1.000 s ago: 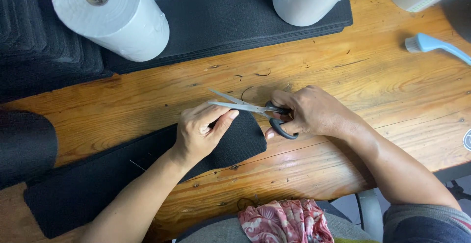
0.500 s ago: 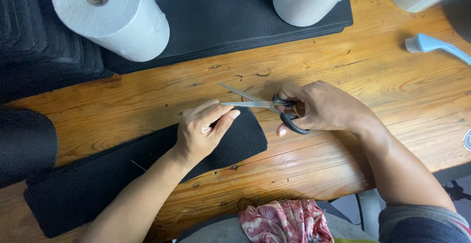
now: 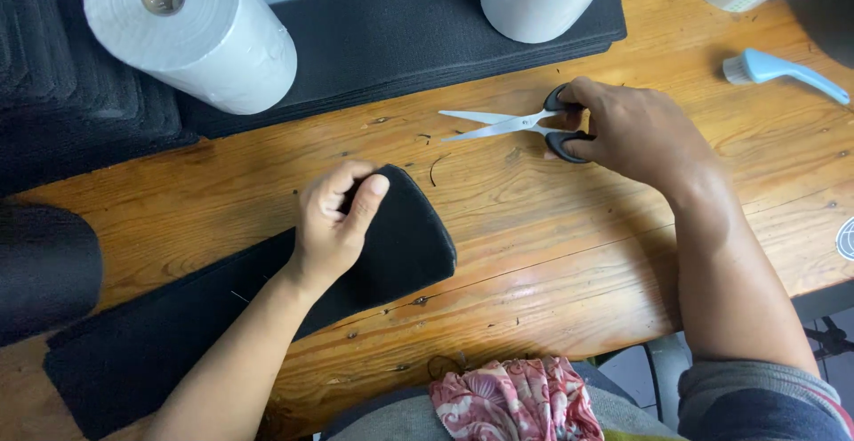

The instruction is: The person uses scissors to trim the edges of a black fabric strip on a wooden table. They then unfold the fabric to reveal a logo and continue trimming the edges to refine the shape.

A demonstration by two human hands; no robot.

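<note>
The left hand (image 3: 334, 218) is pinching the rounded end of the black strip (image 3: 267, 307) on the worktop (image 3: 551, 227); the right hand (image 3: 636, 129) is gripping the scissors (image 3: 520, 122), blades seemingly parted, farther right, between cuts.

Small round white sticker (image 3: 846, 239) with dark markings, partly cut off, table's right edge
</note>
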